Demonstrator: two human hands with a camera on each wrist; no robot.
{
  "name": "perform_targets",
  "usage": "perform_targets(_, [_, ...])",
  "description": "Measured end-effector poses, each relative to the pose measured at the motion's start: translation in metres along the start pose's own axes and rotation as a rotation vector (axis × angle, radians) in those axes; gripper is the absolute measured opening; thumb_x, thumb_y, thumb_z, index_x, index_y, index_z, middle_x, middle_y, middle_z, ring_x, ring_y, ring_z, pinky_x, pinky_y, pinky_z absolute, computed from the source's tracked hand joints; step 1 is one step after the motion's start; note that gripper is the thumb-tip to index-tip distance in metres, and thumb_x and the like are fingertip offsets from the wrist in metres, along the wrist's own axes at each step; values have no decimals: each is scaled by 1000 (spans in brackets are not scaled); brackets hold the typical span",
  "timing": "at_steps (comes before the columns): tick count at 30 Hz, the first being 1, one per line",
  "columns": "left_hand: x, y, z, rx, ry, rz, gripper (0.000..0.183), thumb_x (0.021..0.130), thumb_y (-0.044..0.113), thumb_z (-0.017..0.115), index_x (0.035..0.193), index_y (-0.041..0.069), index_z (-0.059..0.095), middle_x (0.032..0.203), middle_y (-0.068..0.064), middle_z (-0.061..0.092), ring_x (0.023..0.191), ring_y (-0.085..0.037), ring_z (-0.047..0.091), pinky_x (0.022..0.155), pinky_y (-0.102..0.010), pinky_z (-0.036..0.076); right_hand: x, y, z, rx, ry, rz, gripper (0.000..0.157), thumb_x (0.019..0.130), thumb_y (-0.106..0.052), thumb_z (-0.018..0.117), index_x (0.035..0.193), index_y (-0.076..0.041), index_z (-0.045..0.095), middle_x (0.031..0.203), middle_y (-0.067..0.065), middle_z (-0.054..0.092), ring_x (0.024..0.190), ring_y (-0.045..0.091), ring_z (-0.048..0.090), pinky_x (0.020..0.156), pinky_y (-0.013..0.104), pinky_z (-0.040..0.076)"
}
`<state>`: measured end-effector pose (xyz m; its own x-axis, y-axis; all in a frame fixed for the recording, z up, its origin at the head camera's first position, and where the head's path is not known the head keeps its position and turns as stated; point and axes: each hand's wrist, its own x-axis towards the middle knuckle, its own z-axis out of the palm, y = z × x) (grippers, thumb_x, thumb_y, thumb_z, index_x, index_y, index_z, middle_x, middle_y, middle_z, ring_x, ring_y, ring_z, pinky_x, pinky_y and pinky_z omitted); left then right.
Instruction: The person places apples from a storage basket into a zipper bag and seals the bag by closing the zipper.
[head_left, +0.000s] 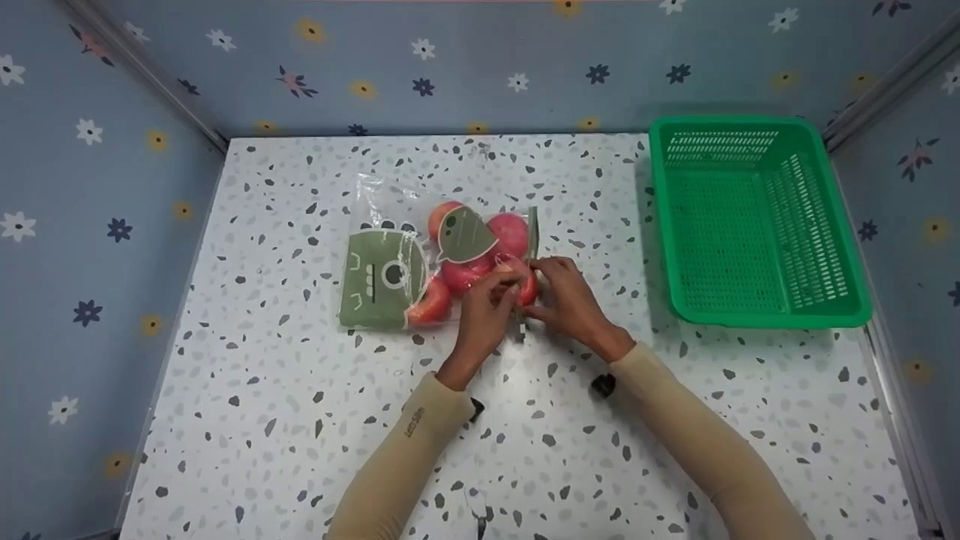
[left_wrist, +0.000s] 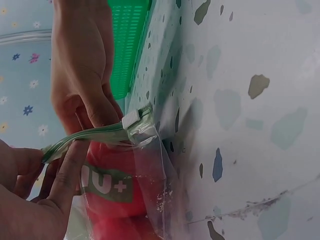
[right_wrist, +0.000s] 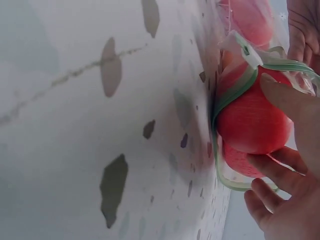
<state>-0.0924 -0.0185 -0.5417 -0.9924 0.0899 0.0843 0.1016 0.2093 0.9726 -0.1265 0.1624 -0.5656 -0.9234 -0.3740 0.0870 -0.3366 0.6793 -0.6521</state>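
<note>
A clear zip bag [head_left: 379, 300] with a green cartoon print lies flat, several red and orange apples [head_left: 510, 234] inside. My left hand [head_left: 486, 309] is at the bag's mouth, pinching the green zip strip [left_wrist: 95, 132] between thumb and fingers. The white slider [left_wrist: 131, 119] sits near the strip's end. Across from it, my right hand [head_left: 571, 301] grips a red apple [right_wrist: 252, 115] at the parted mouth, thumb on one side and fingertips on the other. In the right wrist view the green-edged opening loops around that apple, with another red one [right_wrist: 240, 161] just behind.
A green plastic basket [head_left: 772, 321] stands at the right of the speckled white table [head_left: 262, 420]. Flower-patterned panels [head_left: 495, 60] rise behind and along both sides. A small dark item [head_left: 481, 525] lies at the near edge.
</note>
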Motion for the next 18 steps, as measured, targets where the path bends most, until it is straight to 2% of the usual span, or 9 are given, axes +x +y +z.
perform_targets(7, [0, 2, 2, 14, 6, -15, 20, 104, -1, 62, 121, -4, 72, 114, -17, 73, 93, -27, 72, 78, -32, 61, 2, -1, 3, 45, 14, -10, 70, 82, -19, 93, 142, -4, 61, 140, 14, 66, 132, 36, 51, 112, 51, 45])
perform_targets(13, [0, 2, 3, 20, 13, 29, 19, 104, -1, 62, 120, -5, 72, 115, -17, 71, 91, -26, 70, 75, -29, 58, 3, -1, 7, 84, 37, -45, 65, 83, -12, 92, 140, -2, 62, 139, 18, 65, 131, 39, 52, 110, 56, 46])
perform_targets(18, [0, 3, 4, 62, 6, 44, 20, 104, 0, 63, 121, -5, 72, 116, -15, 71, 92, -22, 67, 78, -28, 55, 4, -1, 10, 111, 56, -82, 63, 83, -8, 90, 140, -1, 63, 135, 19, 67, 129, 39, 54, 110, 55, 46])
